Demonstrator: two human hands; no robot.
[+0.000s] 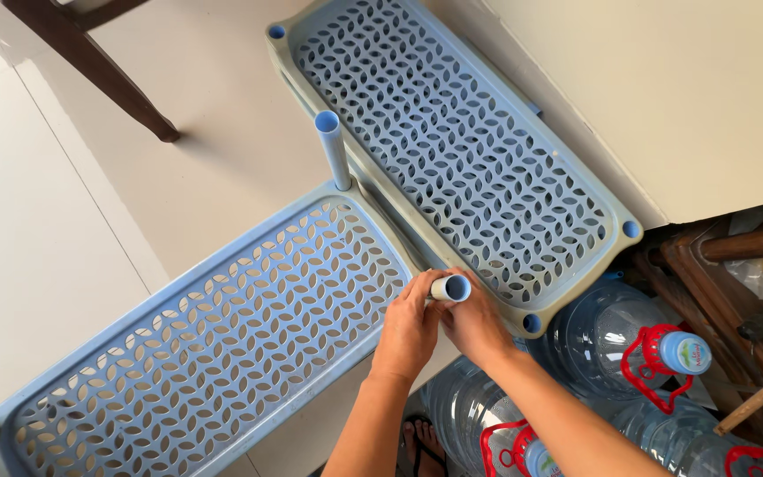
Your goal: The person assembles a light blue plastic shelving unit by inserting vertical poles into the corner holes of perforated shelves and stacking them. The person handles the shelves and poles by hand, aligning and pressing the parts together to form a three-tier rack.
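Upright tube (449, 288), open end up

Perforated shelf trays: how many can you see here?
2. One blue shelf tray lies on the floor at lower left, by both hands; a grey-rimmed shelf tray leans against the wall at upper right. Others may lie out of view.

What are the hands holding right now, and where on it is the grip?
Both the left hand and the right hand grip a short blue plastic tube just below its open top end, at the corner of the lower perforated shelf.
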